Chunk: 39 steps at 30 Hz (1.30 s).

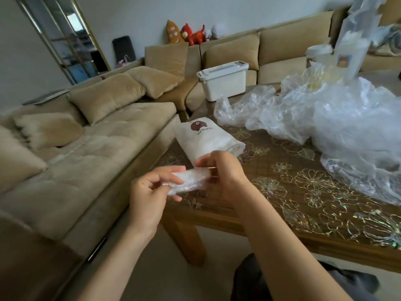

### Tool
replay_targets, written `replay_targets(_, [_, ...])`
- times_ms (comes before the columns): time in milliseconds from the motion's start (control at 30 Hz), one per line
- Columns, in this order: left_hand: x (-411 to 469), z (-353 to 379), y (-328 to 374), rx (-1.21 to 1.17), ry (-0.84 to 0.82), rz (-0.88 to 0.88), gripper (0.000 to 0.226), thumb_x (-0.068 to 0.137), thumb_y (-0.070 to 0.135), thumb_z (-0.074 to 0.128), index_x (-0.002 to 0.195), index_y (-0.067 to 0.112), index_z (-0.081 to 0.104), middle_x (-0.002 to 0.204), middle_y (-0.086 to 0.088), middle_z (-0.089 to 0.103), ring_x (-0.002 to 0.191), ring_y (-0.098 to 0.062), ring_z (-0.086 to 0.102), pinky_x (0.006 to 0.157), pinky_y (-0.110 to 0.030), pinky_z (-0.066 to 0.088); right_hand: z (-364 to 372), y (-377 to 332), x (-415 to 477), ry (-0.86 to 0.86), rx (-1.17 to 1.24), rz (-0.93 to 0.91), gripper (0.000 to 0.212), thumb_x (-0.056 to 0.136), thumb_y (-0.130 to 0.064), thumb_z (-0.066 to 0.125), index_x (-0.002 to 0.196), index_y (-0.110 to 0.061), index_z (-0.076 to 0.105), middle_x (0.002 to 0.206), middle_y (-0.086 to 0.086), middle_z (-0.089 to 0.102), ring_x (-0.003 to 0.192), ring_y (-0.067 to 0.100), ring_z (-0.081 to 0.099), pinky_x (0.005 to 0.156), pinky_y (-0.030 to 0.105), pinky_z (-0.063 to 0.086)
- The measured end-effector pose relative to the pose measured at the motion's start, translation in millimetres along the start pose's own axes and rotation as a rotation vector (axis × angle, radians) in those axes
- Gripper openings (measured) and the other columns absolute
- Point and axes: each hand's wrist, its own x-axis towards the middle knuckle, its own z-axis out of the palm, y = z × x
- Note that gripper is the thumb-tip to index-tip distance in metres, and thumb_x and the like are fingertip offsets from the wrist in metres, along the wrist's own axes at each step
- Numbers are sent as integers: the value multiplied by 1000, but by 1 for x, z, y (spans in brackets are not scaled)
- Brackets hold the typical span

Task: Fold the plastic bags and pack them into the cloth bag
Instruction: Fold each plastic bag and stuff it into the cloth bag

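Both hands, left [149, 192] and right [225, 177], pinch the folded bag [188, 181]; better press it flat before the cloth bag [206, 137].

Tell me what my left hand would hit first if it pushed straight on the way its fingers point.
Your left hand pinches the folded plastic bag; past that, it would probably meet your right hand at the bag's other end. Depth is unclear.

Bare table [282, 190] lies open between the cloth bag [206, 137] at its left corner and the heap of loose plastic bags [325, 118], which fills the far and right side. The sofa [97, 148] stands close along the table's left edge.
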Motion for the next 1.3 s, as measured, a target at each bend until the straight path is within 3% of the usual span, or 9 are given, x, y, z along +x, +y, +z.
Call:
replay_targets(167, [8, -27, -6, 116, -67, 87, 75, 68, -36, 30, 38, 25, 60, 82, 14, 71, 81, -5, 66, 48, -19, 50, 21, 6, 12, -522, -103, -63, 19, 94, -23, 53, 101, -9, 64, 102, 13, 67, 94, 24, 63, 90, 38, 49])
replay_targets(267, [15, -34, -12, 128, -89, 122, 72, 67, -36, 32, 39, 25, 60, 87, 8, 73, 86, -12, 67, 51, -20, 50, 18, 6, 16, -686, -176, 39, 10, 94, -5, 53, 103, -6, 57, 93, 16, 65, 80, 23, 65, 77, 32, 56])
replay_targets(400, [26, -32, -27, 134, -149, 116, 72, 65, -36, 33, 40, 25, 63, 89, 6, 73, 89, -14, 66, 53, -22, 53, 8, 4, 24, -518, -322, 30, 9, 88, 1, 61, 90, -6, 56, 74, 12, 62, 50, 9, 62, 46, 17, 51])
replay_targets(567, [41, -14, -49, 240, -339, 138, 71, 72, -32, 43, 52, 30, 70, 100, 3, 70, 98, -13, 64, 67, -20, 54, -14, 13, 33, -293, -469, -53, 15, 83, 4, 65, 95, -2, 59, 62, 11, 57, 34, 4, 51, 38, 15, 41])
replay_targets(733, [56, -7, -54, 321, -501, 48, 52, 82, -20, 51, 71, 26, 73, 94, 14, 72, 96, -1, 64, 86, -20, 49, -48, 19, 38, -165, -439, 11, 9, 82, 1, 67, 83, -4, 60, 64, 11, 59, 43, 10, 52, 44, 19, 42])
replay_targets(833, [66, 5, -56, 438, -356, 132, 54, 82, -16, 48, 77, 32, 70, 108, 15, 65, 106, -2, 59, 94, -24, 45, -70, 16, 38, -44, -399, 37, 14, 83, 3, 64, 95, 7, 59, 68, 15, 55, 44, 12, 47, 40, 20, 36])
replay_targets(933, [74, 36, -61, 644, -227, 303, 31, 85, 2, 59, 111, 18, 63, 125, 6, 54, 122, -10, 47, 107, -26, 33, -86, 18, 39, 117, -355, -19, 11, 82, 1, 64, 93, -1, 62, 77, 13, 59, 61, 18, 54, 56, 27, 46])
replay_targets(1100, [88, 80, -81, 947, -298, 267, 61, 94, 10, 50, 149, 16, 24, 158, -6, 10, 146, -18, 2, 118, -40, 0, -90, 22, 39, 214, -191, -73, 11, 80, 3, 56, 79, -7, 61, 85, 14, 60, 86, 27, 59, 86, 44, 52])
replay_targets(1300, [96, 84, -73, 872, -261, 283, 51, 97, 4, 39, 146, 16, 32, 157, -4, 16, 146, -15, 5, 118, -43, 1, -85, 20, 35, 154, 2, -47, 15, 81, 10, 51, 89, -1, 58, 87, 13, 60, 74, 21, 61, 54, 26, 54])
